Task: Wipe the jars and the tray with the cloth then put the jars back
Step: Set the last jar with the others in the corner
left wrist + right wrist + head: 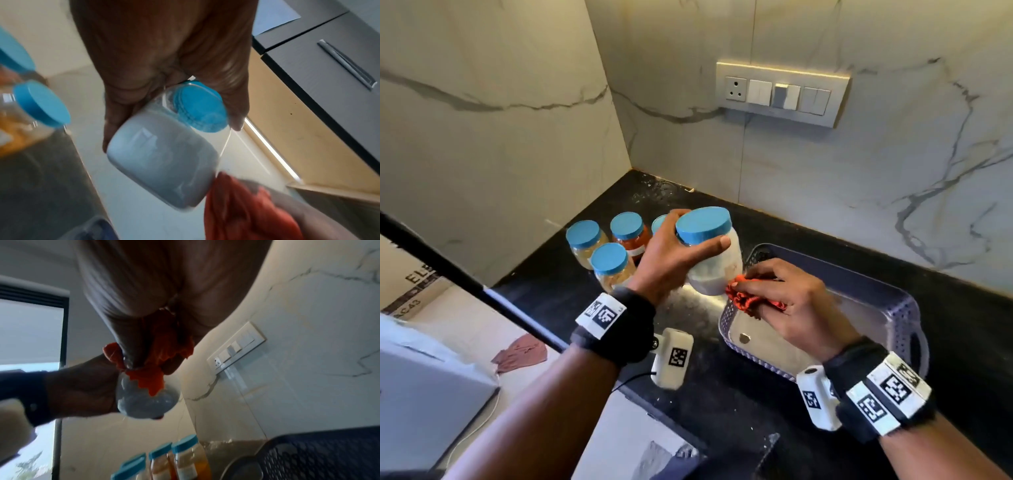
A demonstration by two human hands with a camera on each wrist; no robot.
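My left hand (674,253) grips a blue-lidded jar of white powder (717,265) just under its lid, holding it tilted above the counter beside the tray. In the left wrist view the same jar (164,155) fills the middle, its lid (202,107) between my fingers. My right hand (794,301) holds a bunched orange-red cloth (746,298) against the jar's lower side. The right wrist view shows the cloth (158,360) pressed on the jar's base (144,400). The purple perforated tray (893,308) lies under my right hand with no jars in it.
Several other blue-lidded jars (616,250) stand in a group on the black counter (722,394), left of the held jar, near the marble corner. A switch plate (780,92) is on the wall behind. A grey rag (520,353) lies on the floor at left.
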